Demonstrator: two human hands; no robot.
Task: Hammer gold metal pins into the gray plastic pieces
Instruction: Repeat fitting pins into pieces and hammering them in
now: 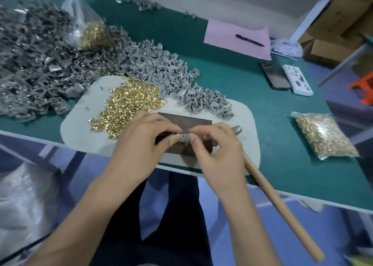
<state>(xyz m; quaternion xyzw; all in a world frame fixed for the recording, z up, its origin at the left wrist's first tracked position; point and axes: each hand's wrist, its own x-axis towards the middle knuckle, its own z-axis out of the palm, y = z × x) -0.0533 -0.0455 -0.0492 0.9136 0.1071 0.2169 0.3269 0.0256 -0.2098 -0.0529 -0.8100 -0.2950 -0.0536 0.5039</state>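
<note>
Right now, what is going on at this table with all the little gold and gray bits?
A person is fitting gold pins into gray plastic pieces. Both hands, left and right, pinch one gray piece over a dark metal block on a pale mat. The hammer lies idle beside the right hand. Loose gold pins and more gray pieces are heaped just behind.

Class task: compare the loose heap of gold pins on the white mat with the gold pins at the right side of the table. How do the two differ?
The loose heap of gold pins lies bare and spread on the white mat; the bagged gold pins are in a clear plastic bag on the green table. The heap is beside the hands; the bag lies apart, right. Both look alike: small gold pins.
</note>
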